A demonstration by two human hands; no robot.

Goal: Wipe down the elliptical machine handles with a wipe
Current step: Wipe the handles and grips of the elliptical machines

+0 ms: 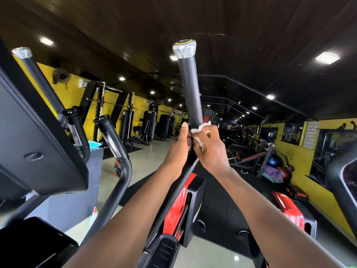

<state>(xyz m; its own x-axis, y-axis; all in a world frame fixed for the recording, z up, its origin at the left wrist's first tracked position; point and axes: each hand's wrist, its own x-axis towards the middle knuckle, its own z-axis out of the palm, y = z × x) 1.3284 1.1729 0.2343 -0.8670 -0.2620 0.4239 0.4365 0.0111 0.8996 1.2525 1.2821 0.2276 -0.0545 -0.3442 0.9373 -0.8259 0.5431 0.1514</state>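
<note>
The elliptical's right moving handle (pixel 190 88) rises up the middle of the view, a black foam grip with a silver, yellow-ringed cap. At the grip's lower end my left hand (pixel 178 146) holds the bar, thumb pointing up. My right hand (pixel 209 149) wraps a crumpled white wipe (pixel 201 130) around the same spot, just right of my left hand. The other moving handle (pixel 40 78) slants up at the far left. Two short fixed handles (pixel 111 138) with silver sensor strips stand beside the console.
The console's dark back (pixel 34 136) fills the left side. A blue wipe pack (pixel 94 145) lies on a grey block behind the fixed handles. Red and black machine housing (pixel 181 207) and a pedal (pixel 164 250) sit below my arms. Gym machines line the yellow walls.
</note>
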